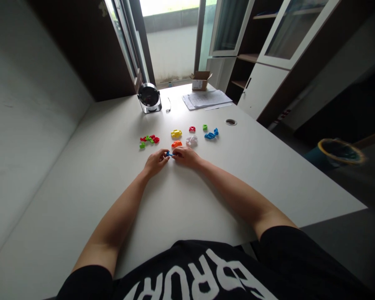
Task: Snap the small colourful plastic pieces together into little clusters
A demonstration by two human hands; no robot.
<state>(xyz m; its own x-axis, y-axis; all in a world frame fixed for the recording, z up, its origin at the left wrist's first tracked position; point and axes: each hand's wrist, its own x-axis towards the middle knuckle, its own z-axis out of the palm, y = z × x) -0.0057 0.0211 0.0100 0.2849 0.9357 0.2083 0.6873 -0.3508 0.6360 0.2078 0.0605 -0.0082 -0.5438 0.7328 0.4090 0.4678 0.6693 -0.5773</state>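
A small blue piece [170,154] is pinched between the fingertips of my left hand [156,161] and my right hand [185,156], low over the white table. Just beyond the fingers lies an orange piece [176,144], with a yellow one [176,133] behind it. Red and green pieces [149,139] form a group on the left, near a single green piece [142,145]. Towards the right are white pieces [191,141], a red piece [192,129], a green piece [205,127] and blue pieces [211,134].
On the white table [106,129], a round black device [149,98] stands at the back left. Papers [208,99] and an open cardboard box [201,81] are at the back. A round hole [231,122] is at the right. A bin [334,154] stands beyond the table's right edge.
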